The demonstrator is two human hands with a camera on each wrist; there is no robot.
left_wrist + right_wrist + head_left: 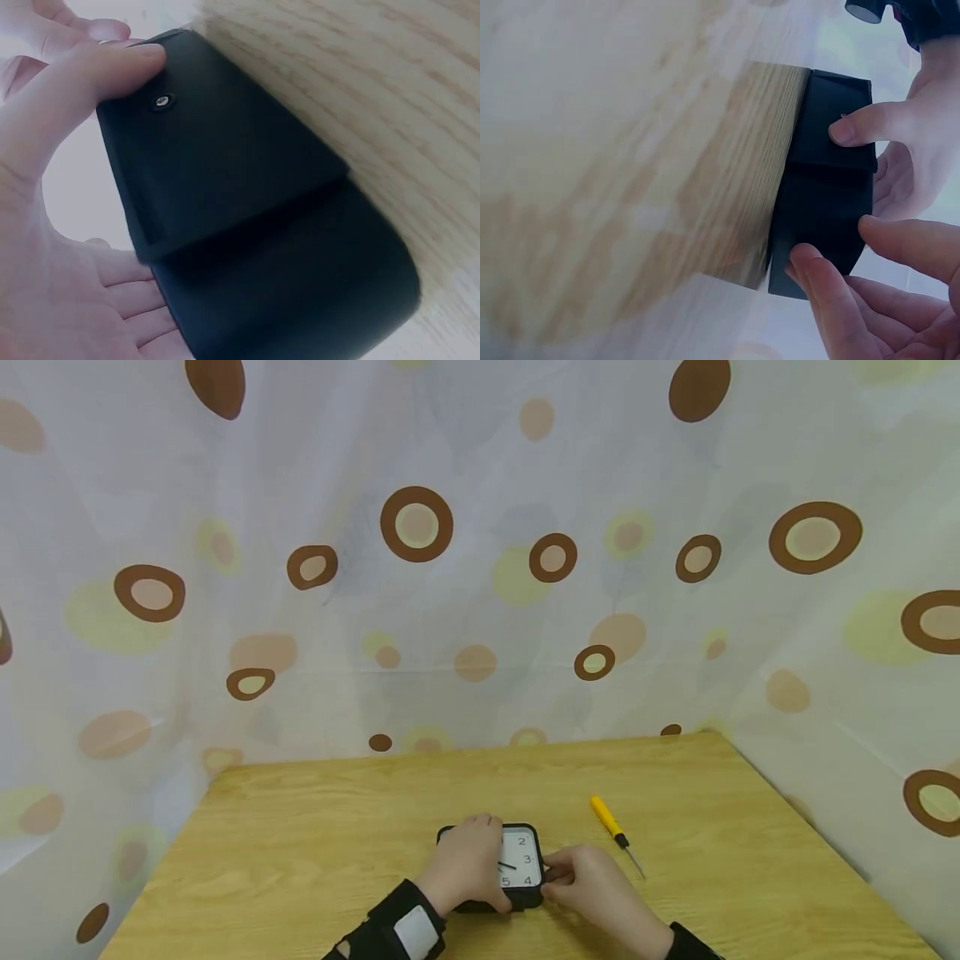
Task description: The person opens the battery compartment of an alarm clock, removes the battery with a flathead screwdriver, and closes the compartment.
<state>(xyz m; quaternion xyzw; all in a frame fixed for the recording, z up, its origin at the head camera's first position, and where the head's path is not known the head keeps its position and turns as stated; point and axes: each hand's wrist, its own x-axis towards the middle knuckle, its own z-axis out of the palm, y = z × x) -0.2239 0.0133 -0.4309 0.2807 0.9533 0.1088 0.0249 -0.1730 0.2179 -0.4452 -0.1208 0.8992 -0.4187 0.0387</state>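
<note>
A square clock (519, 857) with a black case and a white numbered dial stands on the wooden table, dial up. Across its left part lies my left hand (467, 862), gripping the case, its thumb on the near side. Beside a small screw (163, 101), that thumb (131, 69) presses the black side wall in the left wrist view. My right hand (592, 883) holds the clock's right edge between thumb and fingers. The right wrist view shows those fingertips (805, 255) against the black case (821, 199). The left part of the dial is hidden.
A screwdriver (607, 818) with a yellow handle lies to the right of the clock, beyond my right hand. Wooden tabletop (337, 810) surrounds the clock. A dotted curtain (465, 610) hangs behind the table and along both sides.
</note>
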